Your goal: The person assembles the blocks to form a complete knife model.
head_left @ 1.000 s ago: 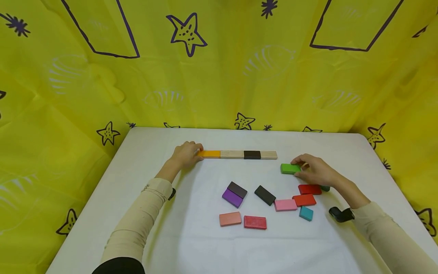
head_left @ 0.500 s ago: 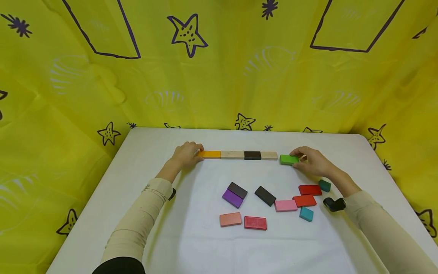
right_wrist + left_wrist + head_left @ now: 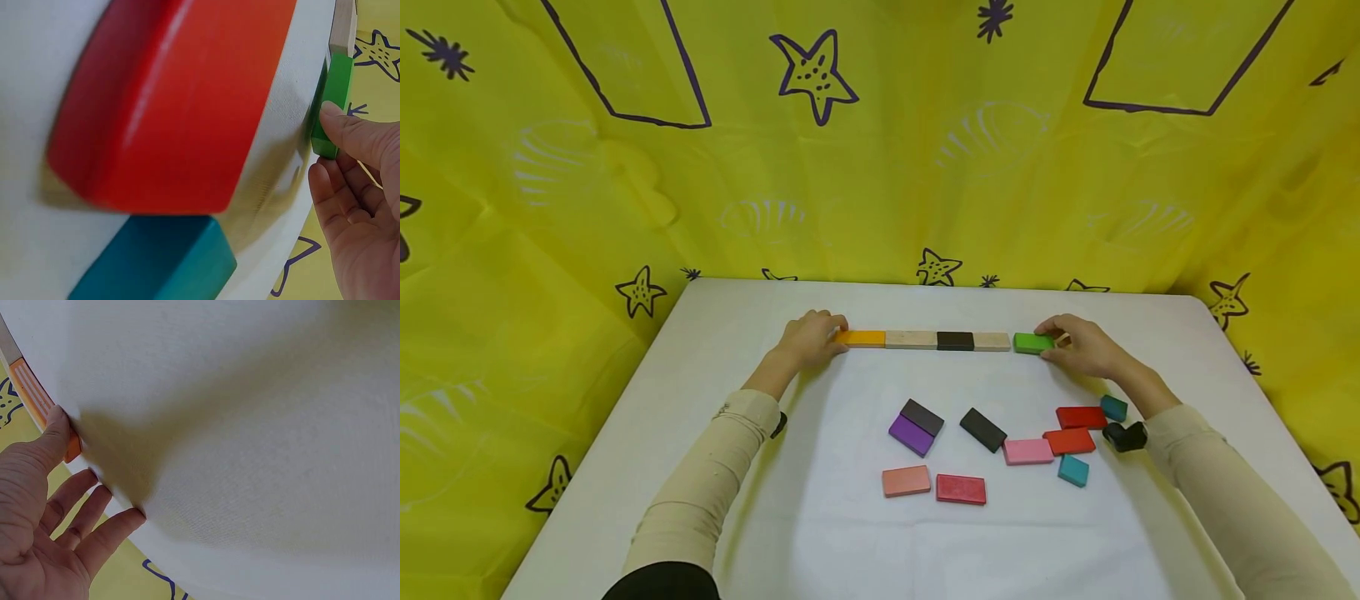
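Note:
In the head view, a row of flat blocks lies at the back of the table: an orange block [image 3: 865, 338], a long plain wooden block [image 3: 911, 339], a dark brown block [image 3: 955, 341] and a shorter plain wooden block [image 3: 992, 342]. My left hand [image 3: 811, 338] holds the orange block's left end between thumb and finger; the other fingers are spread with tips at the tabletop in the left wrist view. A green block [image 3: 1033, 343] is pinched by my right hand [image 3: 1081, 347], in line with the row, a narrow gap from its right end. The far fingers are partly hidden behind it.
Loose blocks lie nearer the front: a purple block [image 3: 912, 435], a black block [image 3: 982, 429], a salmon block [image 3: 906, 482], a pink block [image 3: 1028, 452], a turquoise block [image 3: 1073, 471] and several red ones. A yellow patterned cloth [image 3: 880, 167] hangs behind the white table [image 3: 850, 550].
My right hand has moved the green block away from me, from in front of the row's right end into line with it. The left hand has stayed on the orange block.

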Available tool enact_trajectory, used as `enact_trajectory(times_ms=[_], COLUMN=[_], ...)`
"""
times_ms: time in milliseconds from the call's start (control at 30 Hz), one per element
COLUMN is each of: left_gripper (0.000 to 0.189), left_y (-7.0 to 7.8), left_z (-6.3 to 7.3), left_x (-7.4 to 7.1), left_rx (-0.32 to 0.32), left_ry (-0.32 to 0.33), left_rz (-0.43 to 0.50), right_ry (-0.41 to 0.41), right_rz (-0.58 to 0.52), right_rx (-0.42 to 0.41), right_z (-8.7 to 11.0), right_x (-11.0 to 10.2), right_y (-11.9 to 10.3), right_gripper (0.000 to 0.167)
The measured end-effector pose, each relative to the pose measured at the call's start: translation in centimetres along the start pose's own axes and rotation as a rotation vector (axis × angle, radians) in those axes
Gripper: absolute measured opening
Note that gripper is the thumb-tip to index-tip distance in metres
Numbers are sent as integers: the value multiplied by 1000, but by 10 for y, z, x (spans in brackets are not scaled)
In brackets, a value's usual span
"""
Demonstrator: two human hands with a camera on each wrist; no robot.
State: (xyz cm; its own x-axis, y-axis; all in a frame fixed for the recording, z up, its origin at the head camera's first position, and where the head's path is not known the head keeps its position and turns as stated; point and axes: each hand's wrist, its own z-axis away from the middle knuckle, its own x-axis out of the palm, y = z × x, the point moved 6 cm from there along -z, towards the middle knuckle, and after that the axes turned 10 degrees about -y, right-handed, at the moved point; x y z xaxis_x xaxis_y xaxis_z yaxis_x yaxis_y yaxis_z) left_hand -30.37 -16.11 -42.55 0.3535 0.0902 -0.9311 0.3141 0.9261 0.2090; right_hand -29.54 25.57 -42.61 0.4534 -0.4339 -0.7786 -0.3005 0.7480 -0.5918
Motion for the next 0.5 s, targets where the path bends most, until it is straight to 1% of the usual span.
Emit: enact_trajectory(times_ms=[167,500], left_gripper=[33,33], left_y=[-1,0], left_z=[-1,0], left_x=[1,0], left_rx=[-5,5], left_ry=[-3,5], left_rz=[5,5], right_ry=[0,-23], right_rz=[6,0], right_rx=[-6,-14], right_z=[-4,-9], right_x=[-1,-1], right_y=[-2,-4], right_gripper=[35,35])
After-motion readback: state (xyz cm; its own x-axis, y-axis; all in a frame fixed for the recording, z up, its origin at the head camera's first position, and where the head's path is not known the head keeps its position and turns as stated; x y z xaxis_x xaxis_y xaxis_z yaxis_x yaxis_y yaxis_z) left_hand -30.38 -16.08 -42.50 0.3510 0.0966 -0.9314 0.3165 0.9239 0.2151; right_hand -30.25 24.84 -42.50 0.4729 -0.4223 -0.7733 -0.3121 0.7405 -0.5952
